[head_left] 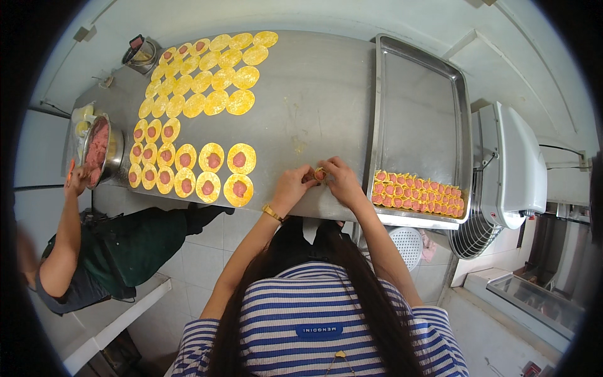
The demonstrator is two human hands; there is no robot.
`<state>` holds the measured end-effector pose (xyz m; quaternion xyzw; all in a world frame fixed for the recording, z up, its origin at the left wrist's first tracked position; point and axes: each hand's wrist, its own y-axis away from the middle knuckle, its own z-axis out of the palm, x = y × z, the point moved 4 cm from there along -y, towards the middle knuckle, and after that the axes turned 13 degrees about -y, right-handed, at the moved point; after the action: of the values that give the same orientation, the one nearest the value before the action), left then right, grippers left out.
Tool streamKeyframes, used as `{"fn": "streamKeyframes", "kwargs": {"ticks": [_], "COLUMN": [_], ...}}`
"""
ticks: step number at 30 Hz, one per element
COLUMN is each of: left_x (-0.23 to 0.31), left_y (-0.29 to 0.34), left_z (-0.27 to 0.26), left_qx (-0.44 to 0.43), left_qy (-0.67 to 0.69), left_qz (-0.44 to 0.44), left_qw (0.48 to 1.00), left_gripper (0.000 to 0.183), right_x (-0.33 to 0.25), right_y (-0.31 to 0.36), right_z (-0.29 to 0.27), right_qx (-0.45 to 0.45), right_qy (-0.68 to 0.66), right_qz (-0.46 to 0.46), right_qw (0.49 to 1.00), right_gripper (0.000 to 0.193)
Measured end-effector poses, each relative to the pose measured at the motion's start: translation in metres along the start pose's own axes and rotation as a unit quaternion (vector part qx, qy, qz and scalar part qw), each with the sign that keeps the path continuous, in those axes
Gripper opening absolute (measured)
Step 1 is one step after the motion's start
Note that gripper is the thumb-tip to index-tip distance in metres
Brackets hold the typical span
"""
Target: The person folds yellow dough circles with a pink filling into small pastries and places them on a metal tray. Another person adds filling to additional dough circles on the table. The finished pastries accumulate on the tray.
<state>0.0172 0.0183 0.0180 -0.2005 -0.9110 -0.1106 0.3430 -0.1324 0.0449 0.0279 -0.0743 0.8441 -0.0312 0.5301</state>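
Just above the table's near edge, a small open-topped dumpling [320,174] with a yellow wrapper and pink meat inside is pinched between my fingers. My left hand [293,188] grips its left side and my right hand [345,183] its right side. Left of my hands, several round yellow wrappers [241,102] lie in rows on the steel table [314,81]. The nearer ones carry a lump of pink filling [239,188]; most of the farther ones are bare. To my right, finished dumplings [414,193] stand packed in rows at the near end of a metal tray [377,113].
On the left, a co-worker's hand [76,179] holds an orange-handled tool beside a steel bowl [115,151] of pink meat. A metal container [141,58] stands at the far left corner. White equipment with a wire guard [512,163] stands right of the tray.
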Motion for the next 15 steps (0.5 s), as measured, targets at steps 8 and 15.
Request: {"fn": "streamKeyframes", "kwargs": {"ticks": [8,15], "left_x": [-0.007,-0.023], "left_y": [0.005,0.02], "left_z": [-0.002,-0.012], "left_qx": [0.005,0.068], "left_qy": [-0.026,0.036], "left_qz": [0.015,-0.025], "left_qw": [1.0,0.997], "left_gripper": [0.02,0.016], "right_x": [-0.008,-0.014], "right_y": [0.001,-0.001], "right_z": [0.001,0.006], "right_qx": [-0.038,-0.084], "right_qy": [0.076,0.101], "right_qz": [-0.03,0.005], "right_qw": [0.996,0.991], "right_gripper": [0.037,0.037]}}
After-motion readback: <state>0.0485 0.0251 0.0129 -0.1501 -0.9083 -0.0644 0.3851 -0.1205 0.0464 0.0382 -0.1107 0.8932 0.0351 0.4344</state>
